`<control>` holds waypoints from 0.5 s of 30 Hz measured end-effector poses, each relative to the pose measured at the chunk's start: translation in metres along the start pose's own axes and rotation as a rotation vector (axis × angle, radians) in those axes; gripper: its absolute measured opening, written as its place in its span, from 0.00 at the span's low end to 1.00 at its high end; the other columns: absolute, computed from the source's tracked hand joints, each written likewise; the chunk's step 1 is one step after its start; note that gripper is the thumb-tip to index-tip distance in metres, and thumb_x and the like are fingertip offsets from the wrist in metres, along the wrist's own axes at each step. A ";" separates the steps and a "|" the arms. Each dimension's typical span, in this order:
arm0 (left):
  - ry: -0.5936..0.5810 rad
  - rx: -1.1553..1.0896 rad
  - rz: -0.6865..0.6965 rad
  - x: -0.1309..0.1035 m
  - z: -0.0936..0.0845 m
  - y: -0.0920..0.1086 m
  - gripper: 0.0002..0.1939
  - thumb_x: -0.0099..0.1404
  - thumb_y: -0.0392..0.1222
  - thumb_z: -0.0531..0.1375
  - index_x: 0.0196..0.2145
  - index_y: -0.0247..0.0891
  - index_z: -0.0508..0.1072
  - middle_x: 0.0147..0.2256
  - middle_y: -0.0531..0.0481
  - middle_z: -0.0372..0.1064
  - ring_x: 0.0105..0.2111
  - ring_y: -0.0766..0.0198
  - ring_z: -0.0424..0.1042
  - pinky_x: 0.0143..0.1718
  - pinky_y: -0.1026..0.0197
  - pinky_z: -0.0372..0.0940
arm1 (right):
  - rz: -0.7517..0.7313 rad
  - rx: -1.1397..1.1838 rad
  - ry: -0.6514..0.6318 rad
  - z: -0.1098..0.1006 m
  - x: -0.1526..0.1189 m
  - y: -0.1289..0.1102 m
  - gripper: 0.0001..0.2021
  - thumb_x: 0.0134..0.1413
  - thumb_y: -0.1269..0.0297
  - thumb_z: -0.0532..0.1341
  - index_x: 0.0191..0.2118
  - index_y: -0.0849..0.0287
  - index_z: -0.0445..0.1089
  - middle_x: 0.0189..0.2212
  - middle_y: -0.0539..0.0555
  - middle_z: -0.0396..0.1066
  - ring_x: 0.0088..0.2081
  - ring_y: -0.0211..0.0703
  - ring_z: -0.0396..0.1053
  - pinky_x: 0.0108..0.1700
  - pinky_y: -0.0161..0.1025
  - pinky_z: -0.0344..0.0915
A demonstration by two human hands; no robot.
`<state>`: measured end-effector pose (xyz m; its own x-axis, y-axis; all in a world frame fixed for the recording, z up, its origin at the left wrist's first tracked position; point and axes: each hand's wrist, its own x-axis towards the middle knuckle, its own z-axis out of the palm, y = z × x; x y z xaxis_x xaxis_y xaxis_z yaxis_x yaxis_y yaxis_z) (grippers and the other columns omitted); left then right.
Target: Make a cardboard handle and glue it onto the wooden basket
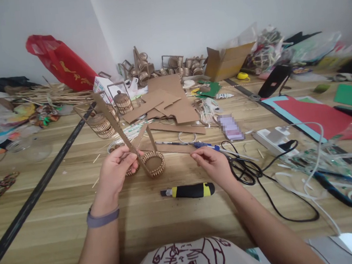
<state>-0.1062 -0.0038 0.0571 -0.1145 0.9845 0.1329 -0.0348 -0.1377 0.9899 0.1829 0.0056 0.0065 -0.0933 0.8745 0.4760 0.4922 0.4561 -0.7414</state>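
My left hand (119, 168) is closed in a pinch on a long cardboard strip (109, 115), which slants down against a small round basket (154, 164). The basket has a ribbed wall of short light pieces, and an upright cardboard piece (151, 139) rises from its far side. Part of another round ribbed piece shows behind my left fingers. To the right of the basket my right hand (211, 161) hovers with thumb and fingertips together; whether something tiny is between them I cannot make out. A black-and-yellow utility knife (191, 190) lies on the table in front of the basket.
Black scissors (244, 169), a blue glue gun (205, 145) and cables lie by my right hand. Cardboard sheets (166, 97) and finished lidded baskets (123, 102) stand farther back. A power strip (275, 141) and blue-handled pliers (334, 189) are at the right.
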 end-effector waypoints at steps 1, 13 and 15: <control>-0.015 0.008 0.003 -0.001 0.001 0.000 0.08 0.53 0.40 0.68 0.30 0.35 0.77 0.27 0.50 0.77 0.19 0.72 0.65 0.17 0.70 0.61 | -0.004 0.002 -0.011 0.000 0.000 0.000 0.10 0.61 0.60 0.60 0.32 0.57 0.75 0.24 0.51 0.72 0.26 0.41 0.69 0.29 0.36 0.63; -0.112 0.044 0.057 -0.016 0.059 0.003 0.10 0.61 0.45 0.65 0.36 0.36 0.80 0.25 0.51 0.75 0.20 0.70 0.64 0.20 0.68 0.61 | -0.129 0.048 -0.124 0.010 0.003 -0.020 0.08 0.63 0.63 0.60 0.38 0.56 0.76 0.32 0.54 0.77 0.31 0.41 0.71 0.33 0.37 0.67; -0.120 0.053 0.088 -0.018 0.067 0.000 0.10 0.62 0.45 0.64 0.38 0.37 0.80 0.27 0.51 0.76 0.21 0.70 0.65 0.23 0.68 0.63 | -0.150 0.100 -0.194 0.017 0.003 -0.030 0.09 0.64 0.63 0.60 0.45 0.56 0.75 0.36 0.55 0.78 0.30 0.40 0.71 0.34 0.37 0.68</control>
<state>-0.0373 -0.0145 0.0581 0.0046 0.9752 0.2212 0.0234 -0.2213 0.9749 0.1532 -0.0025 0.0219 -0.3277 0.8067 0.4919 0.3736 0.5888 -0.7168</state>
